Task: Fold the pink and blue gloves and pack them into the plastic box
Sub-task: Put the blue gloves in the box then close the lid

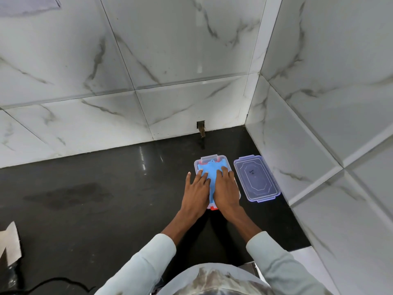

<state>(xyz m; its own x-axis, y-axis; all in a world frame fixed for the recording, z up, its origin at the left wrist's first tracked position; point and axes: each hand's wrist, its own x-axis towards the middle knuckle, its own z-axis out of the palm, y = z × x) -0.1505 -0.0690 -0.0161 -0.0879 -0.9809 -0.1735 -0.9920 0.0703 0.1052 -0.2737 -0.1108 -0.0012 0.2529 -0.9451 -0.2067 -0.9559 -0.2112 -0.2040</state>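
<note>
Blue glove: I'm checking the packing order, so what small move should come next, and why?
Probably lift the right hand off and reach for the lid. Both hands, the left hand too, press flat on the blue glove, which already lies inside the plastic box, and the lid lies loose on the counter just right of it.

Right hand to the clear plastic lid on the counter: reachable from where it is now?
Probably yes. The right hand presses flat on the blue glove in the clear plastic box, and the clear plastic lid lies just to its right on the black counter, nothing between.
</note>
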